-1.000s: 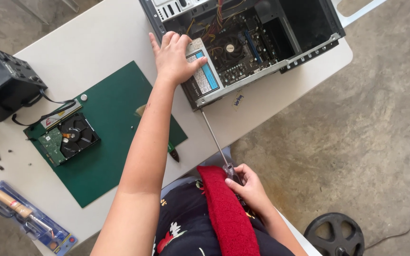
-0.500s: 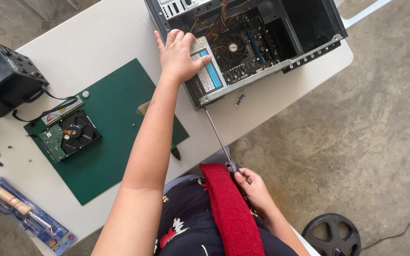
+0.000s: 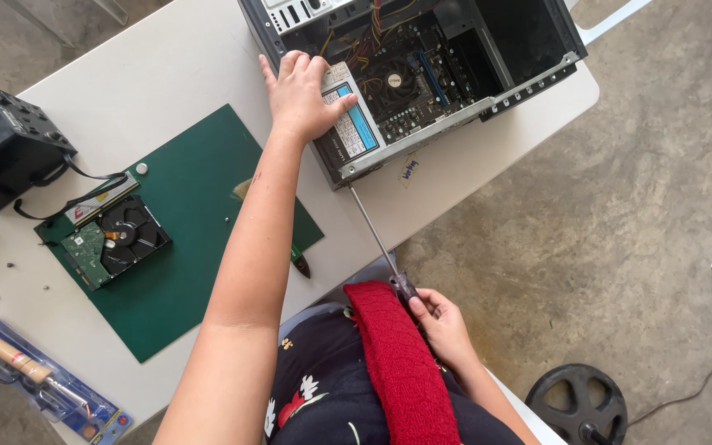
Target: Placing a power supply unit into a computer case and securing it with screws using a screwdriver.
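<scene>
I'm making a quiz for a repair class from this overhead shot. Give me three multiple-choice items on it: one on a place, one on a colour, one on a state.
1. Where does the left hand rest?
A. On the drive at the corner of the open computer case
B. On the green mat
C. On the black box at the table's left edge

2. What colour is the mat under the bare hard drive?
A. Red
B. Green
C. Blue

3. What state is the computer case in?
A. Closed, panel on
C. Wrapped in plastic
B. Lying open, circuit board and cables showing

Answers:
1 A: the palm lies flat on the silver drive inside the case.
2 B: the mat is dark green.
3 B: the side is off and the inside shows, while the right hand holds a long screwdriver whose tip meets the case's edge.
</scene>
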